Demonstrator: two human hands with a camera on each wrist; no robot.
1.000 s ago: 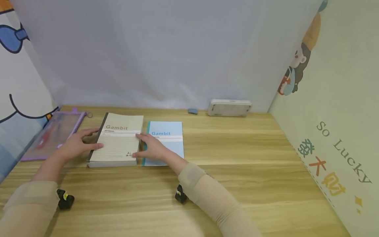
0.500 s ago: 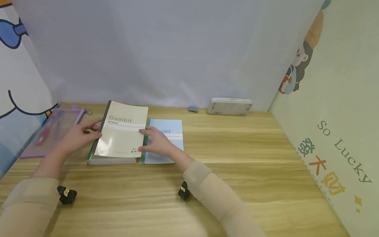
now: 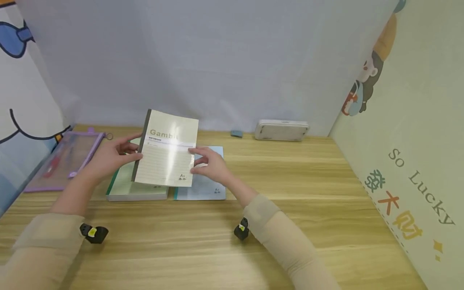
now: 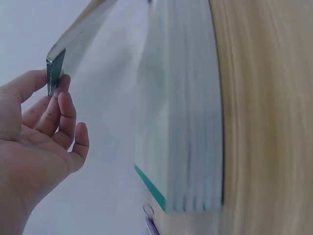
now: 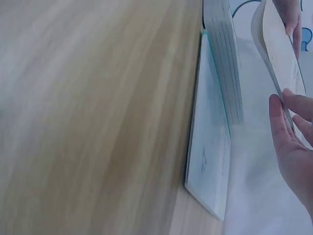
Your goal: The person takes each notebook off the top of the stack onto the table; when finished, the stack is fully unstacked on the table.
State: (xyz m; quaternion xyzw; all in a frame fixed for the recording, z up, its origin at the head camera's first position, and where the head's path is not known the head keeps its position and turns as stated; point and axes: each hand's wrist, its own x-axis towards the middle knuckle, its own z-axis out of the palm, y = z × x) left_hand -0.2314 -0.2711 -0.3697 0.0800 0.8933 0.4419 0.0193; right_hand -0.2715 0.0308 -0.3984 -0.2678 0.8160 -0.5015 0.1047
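A cream notebook [image 3: 166, 157] with a dark spine and "Gambit" on its cover is held up, tilted, above the table. My left hand [image 3: 112, 158] pinches its spine edge between thumb and fingers, as the left wrist view also shows at the spine [image 4: 55, 71]. On the opposite edge, my right hand [image 3: 212, 164] grips it with thumb and fingertips. Below lies a stack of notebooks [image 4: 183, 122], the top one pale green [image 3: 121, 187] with a green spine. Flat beside the stack is a light blue notebook [image 3: 206, 189], partly covered by the raised one and my right hand.
A purple-edged mesh zip pouch [image 3: 65, 161] with a red item inside lies at the left. Near the back wall are a small blue-grey block [image 3: 237, 133] and a white case [image 3: 282, 130]. Printed cloth walls [image 3: 417, 121] stand at both sides of the wooden table [image 3: 290, 209].
Both hands have lifted the cream notebook off the stack and moved it up and to the right. The pale green notebook beneath has come into view.
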